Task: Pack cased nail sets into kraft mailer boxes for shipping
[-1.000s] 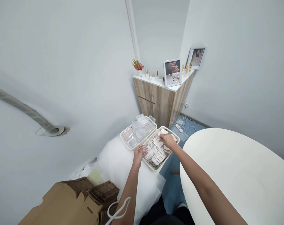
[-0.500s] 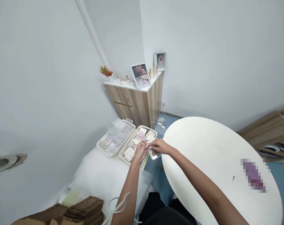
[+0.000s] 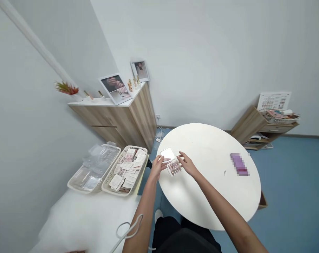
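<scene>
A small clear case [image 3: 174,168] with its lid raised holds rows of pinkish press-on nails, over the left edge of the round white table [image 3: 207,151]. My left hand [image 3: 156,167] grips the case at its left side, fingers reaching to the hinge and lid. Beside the right edge of the case is my right hand [image 3: 187,164], its fingers bent and apart, fingertips close to the case's upper right corner. Left of my hands, a white basket [image 3: 104,186] holds many small cards.
Another basket [image 3: 73,186] holds clear plastic cases. Behind stands a wooden cabinet [image 3: 141,119] with picture frames, bottles and a plant. A blurred purple item [image 3: 239,164] lies on the table's right. Farther right is a low shelf unit [image 3: 277,129].
The view has turned right. Both hands have moved from over the card basket to the table's edge with the case, which now shows its nails and raised lid.
</scene>
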Demonstrator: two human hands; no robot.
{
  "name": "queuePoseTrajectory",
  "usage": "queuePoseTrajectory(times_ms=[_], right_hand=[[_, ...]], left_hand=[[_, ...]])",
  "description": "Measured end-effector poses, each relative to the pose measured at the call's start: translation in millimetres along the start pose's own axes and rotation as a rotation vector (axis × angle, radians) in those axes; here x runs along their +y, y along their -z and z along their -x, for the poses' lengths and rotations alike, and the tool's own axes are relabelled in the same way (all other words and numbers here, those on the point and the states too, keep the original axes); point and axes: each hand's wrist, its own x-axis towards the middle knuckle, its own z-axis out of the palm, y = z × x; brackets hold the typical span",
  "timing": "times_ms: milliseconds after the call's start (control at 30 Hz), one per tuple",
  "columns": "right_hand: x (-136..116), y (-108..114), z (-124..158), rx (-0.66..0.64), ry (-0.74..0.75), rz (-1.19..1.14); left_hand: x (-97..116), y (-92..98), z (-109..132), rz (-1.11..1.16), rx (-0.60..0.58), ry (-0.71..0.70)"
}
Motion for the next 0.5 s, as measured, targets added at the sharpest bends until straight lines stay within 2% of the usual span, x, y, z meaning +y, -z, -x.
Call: queuePoseTrajectory(times_ms=[67, 100, 267, 367, 500], right_hand=[[8, 19, 7, -0.056, -0.194, -0.158], [12, 28, 11, -0.069, -0.238, -0.226], [32, 58, 21, -0.027, -0.294, -0.409], [41, 67, 23, 0.036, -0.323, -0.487], [43, 72, 27, 0.064, -0.249, -0.624]], left_hand=[[-7, -20.3, -1, -0.016, -0.026, -0.017], [-11, -29.6, -1, -0.029, -0.032, -0.030], [-35, -64.9, 1, -0.096, -0.075, -0.101], [-47, -78.5, 6, -0.100, -0.141, -0.109], [-58, -90.2, 14, -0.089, -0.195, -0.111]])
